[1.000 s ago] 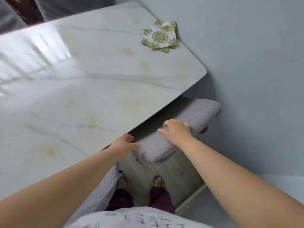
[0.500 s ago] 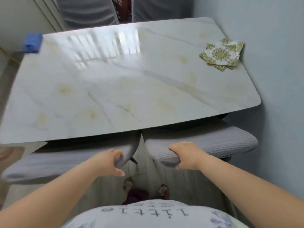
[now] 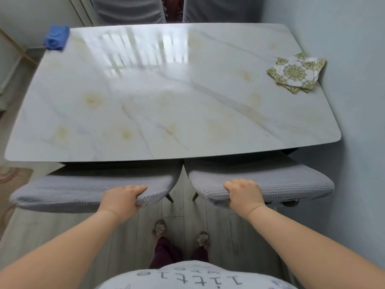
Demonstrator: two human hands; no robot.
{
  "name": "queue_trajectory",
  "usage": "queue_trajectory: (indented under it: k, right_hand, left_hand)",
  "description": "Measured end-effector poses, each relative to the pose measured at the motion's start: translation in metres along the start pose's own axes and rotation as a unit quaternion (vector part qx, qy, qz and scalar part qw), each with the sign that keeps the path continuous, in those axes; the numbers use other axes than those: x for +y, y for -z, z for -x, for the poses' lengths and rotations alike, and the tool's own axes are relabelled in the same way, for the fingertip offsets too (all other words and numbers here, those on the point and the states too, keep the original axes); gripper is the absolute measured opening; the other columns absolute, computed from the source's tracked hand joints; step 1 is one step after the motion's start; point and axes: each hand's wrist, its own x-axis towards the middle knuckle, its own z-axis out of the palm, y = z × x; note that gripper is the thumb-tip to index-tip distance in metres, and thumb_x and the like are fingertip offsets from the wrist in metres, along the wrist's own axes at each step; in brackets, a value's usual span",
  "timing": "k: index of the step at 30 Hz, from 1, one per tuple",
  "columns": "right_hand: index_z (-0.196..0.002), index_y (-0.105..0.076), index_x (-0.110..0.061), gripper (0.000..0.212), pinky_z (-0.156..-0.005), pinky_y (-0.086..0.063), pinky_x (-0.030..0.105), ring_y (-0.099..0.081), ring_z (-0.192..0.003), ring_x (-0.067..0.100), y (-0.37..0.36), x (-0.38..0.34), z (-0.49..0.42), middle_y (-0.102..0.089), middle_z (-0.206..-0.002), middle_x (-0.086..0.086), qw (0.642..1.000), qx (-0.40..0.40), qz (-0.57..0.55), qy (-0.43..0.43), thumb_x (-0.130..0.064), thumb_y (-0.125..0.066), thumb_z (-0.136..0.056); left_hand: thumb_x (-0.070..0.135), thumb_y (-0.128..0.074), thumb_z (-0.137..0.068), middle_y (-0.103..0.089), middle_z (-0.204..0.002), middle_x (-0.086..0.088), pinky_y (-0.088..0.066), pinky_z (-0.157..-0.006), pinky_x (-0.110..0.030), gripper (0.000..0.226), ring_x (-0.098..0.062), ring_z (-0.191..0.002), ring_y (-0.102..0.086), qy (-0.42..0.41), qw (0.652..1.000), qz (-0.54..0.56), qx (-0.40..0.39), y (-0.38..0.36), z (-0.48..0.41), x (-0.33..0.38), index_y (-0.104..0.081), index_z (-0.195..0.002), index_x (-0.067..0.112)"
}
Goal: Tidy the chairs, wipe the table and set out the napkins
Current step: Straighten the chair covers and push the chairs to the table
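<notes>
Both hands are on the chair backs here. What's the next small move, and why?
Probably let go and reach for the blue cloth. Left hand and right hand grip the left chair and right chair, both tucked under the table, which shows yellowish marks.

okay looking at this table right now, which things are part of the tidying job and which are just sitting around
Part of the job:
left chair, gripped by left hand
right chair, gripped by right hand
table
napkins
blue cloth, likely for wiping

Just there:
covered chairs at the far side
rug
</notes>
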Motion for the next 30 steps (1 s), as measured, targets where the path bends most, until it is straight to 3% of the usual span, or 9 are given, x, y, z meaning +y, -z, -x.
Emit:
queue_trajectory:
  k: [5,9,13,19,23,27,30]
  right_hand:
    - [-0.058,-0.053,-0.024,0.035,-0.047,-0.022,0.024,-0.050,-0.045,0.019,0.008,-0.008,-0.018,-0.053,-0.051,-0.006,1.000,0.023,0.017,-0.012,-0.019,-0.082,-0.040]
    - [-0.081,-0.054,-0.024,0.011,-0.057,-0.026,0.027,-0.060,-0.079,0.023,0.014,-0.006,-0.032,-0.064,-0.082,-0.003,1.000,0.016,-0.015,0.019,-0.018,-0.061,-0.077]
    - [-0.088,-0.054,-0.023,0.007,-0.059,-0.027,0.027,-0.059,-0.085,0.021,0.020,0.001,-0.035,-0.064,-0.089,-0.004,1.000,0.005,-0.008,0.024,-0.024,-0.058,-0.083]
    - [-0.090,-0.050,-0.025,0.013,-0.066,-0.031,0.029,-0.058,-0.099,0.021,0.026,-0.002,-0.033,-0.063,-0.101,-0.004,0.999,-0.027,-0.014,0.013,-0.034,-0.059,-0.087]
    - [-0.089,-0.048,-0.023,0.017,-0.066,-0.035,0.030,-0.059,-0.092,0.023,0.036,-0.004,-0.036,-0.062,-0.099,-0.001,0.999,-0.048,-0.012,0.023,-0.035,-0.060,-0.084]
    - [-0.090,-0.045,-0.025,0.041,-0.068,-0.042,0.032,-0.052,-0.081,0.018,0.059,-0.009,-0.050,-0.053,-0.091,-0.006,0.991,-0.108,-0.036,0.068,-0.056,-0.066,-0.072]
    - [-0.113,-0.049,-0.027,0.066,-0.085,-0.044,0.035,-0.054,-0.101,0.020,0.073,-0.026,-0.066,-0.056,-0.111,-0.004,0.975,-0.163,-0.089,0.123,-0.065,-0.071,-0.064]
  left_hand:
    - [0.056,-0.045,-0.090,-0.054,-0.133,0.020,-0.051,-0.079,-0.027,0.051,-0.010,-0.117,-0.055,0.009,1.000,0.001,0.005,0.007,-0.015,0.006,-0.033,-0.140,0.050]
    - [0.060,-0.044,-0.089,-0.056,-0.132,0.016,-0.051,-0.083,-0.030,0.052,-0.014,-0.117,-0.056,0.017,1.000,0.007,-0.008,0.015,-0.028,0.007,-0.035,-0.139,0.049]
    - [0.062,-0.043,-0.088,-0.059,-0.127,0.015,-0.052,-0.080,-0.031,0.050,-0.015,-0.114,-0.057,0.012,1.000,-0.002,-0.010,0.016,-0.029,0.007,-0.039,-0.135,0.048]
    - [0.063,-0.049,-0.085,-0.054,-0.134,0.015,-0.050,-0.082,-0.031,0.060,-0.015,-0.119,-0.054,0.019,0.999,0.031,-0.018,0.017,-0.025,0.006,-0.032,-0.140,0.047]
    - [0.062,-0.055,-0.079,-0.050,-0.140,0.014,-0.049,-0.090,-0.032,0.070,-0.016,-0.123,-0.052,0.019,0.997,0.066,-0.043,0.020,-0.023,0.006,-0.032,-0.142,0.043]
    - [0.065,-0.064,-0.071,-0.048,-0.143,0.012,-0.043,-0.102,-0.034,0.085,-0.017,-0.126,-0.051,0.021,0.989,0.135,-0.061,0.031,-0.015,0.008,-0.030,-0.145,0.039]
    - [0.064,-0.066,-0.073,-0.038,-0.150,0.014,-0.039,-0.106,-0.035,0.085,-0.017,-0.132,-0.044,0.039,0.968,0.240,-0.054,0.037,-0.003,0.007,-0.029,-0.145,0.041]
